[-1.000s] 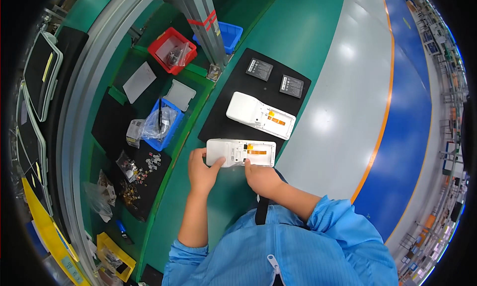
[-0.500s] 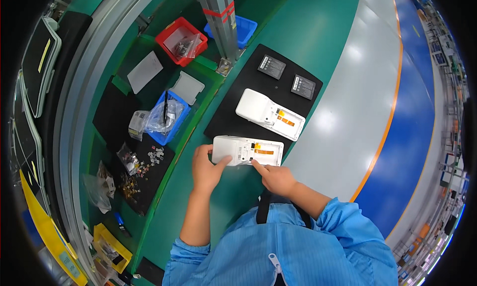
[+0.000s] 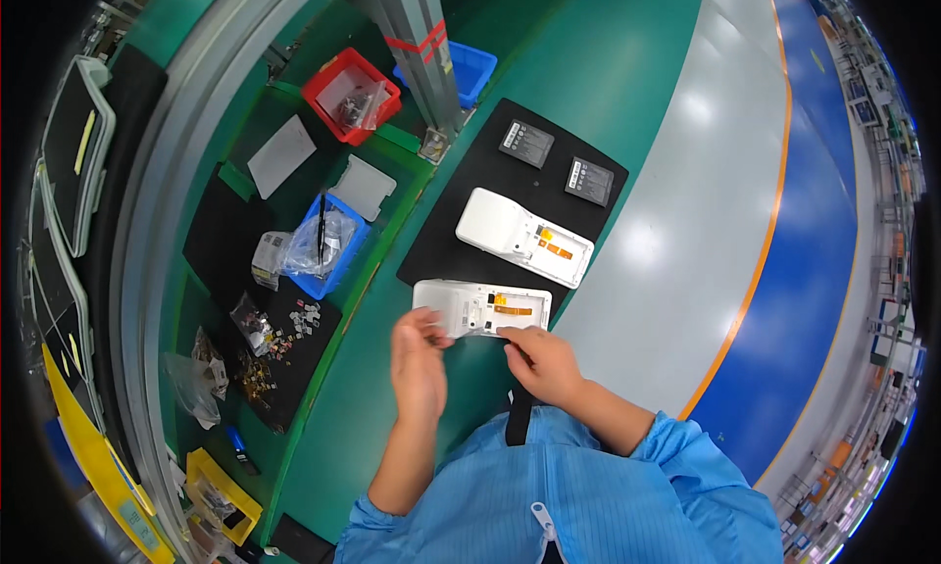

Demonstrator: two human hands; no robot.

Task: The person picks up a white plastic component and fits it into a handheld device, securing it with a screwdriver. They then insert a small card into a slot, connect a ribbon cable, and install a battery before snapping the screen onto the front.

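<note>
A white handheld device (image 3: 451,304) lies at the near edge of a black mat (image 3: 446,255), its recessed bay showing an orange flex cable (image 3: 514,311). My right hand (image 3: 549,366) reaches in from the right, index finger stretched to the bay's near edge, thumb apart from it. By the device's near left corner is my left hand (image 3: 420,368), its fingers bent and smeared by motion; whether they touch the casing I cannot tell. A second white device (image 3: 495,219) with a similar bay lies beyond. Two dark batteries (image 3: 526,143) (image 3: 589,181) rest at the mat's far end.
Left of the mat stand a blue bin (image 3: 361,233) with plastic bags, a red bin (image 3: 319,92) and a yellow bin (image 3: 250,515). Small loose parts (image 3: 304,317) lie scattered on a dark pad. A metal post (image 3: 417,59) rises beyond the mat's far left corner.
My left hand has come off the near device's left end and moved down toward me. My right index finger stays at the bay's edge. The whole view has shifted slightly.
</note>
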